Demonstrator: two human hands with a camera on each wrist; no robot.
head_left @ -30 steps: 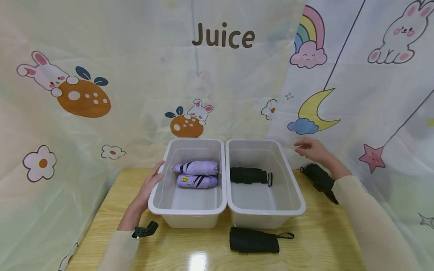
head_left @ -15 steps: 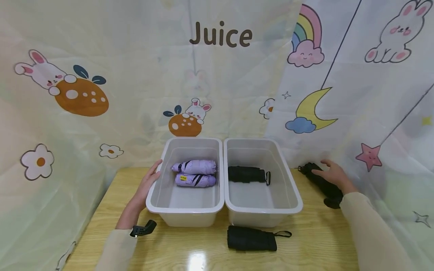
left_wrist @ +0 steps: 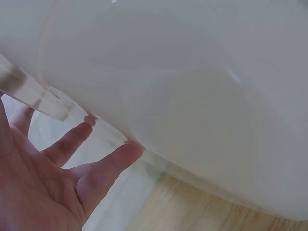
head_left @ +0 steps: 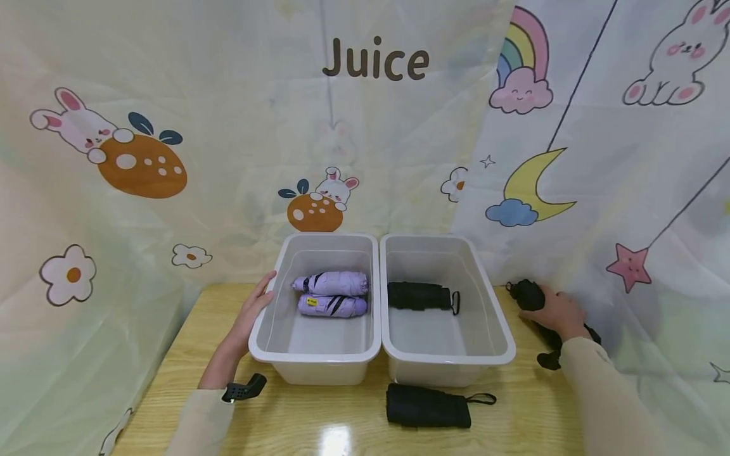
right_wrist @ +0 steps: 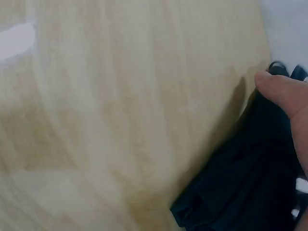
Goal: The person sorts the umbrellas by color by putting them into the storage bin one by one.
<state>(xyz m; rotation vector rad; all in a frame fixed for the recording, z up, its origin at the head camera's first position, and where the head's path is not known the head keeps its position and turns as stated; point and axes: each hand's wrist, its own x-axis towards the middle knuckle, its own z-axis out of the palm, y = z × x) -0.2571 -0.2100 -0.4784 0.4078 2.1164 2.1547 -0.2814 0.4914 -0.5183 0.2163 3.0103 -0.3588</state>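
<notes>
My right hand (head_left: 559, 312) grips a folded black umbrella (head_left: 526, 294) on the table right of the bins. In the right wrist view its thumb (right_wrist: 279, 89) lies across the dark cloth; the other fingers are mostly hidden. My left hand (head_left: 251, 313) rests with extended fingers (left_wrist: 108, 168) against the outer side of the left white bin (head_left: 316, 356). Two lilac folded umbrellas (head_left: 331, 283) lie inside that bin. One black folded umbrella (head_left: 419, 296) lies in the right white bin (head_left: 447, 358). In front of it, another black folded umbrella (head_left: 428, 406) lies on the table.
The two bins stand side by side on a wooden table (head_left: 285, 418). A printed curtain (head_left: 228, 158) hangs behind and along both sides. A black wrist device (head_left: 244, 387) sits at the left cuff.
My right hand has come down and to the right onto the black umbrella beside the bins and now grips it. The left hand stays at the left bin.
</notes>
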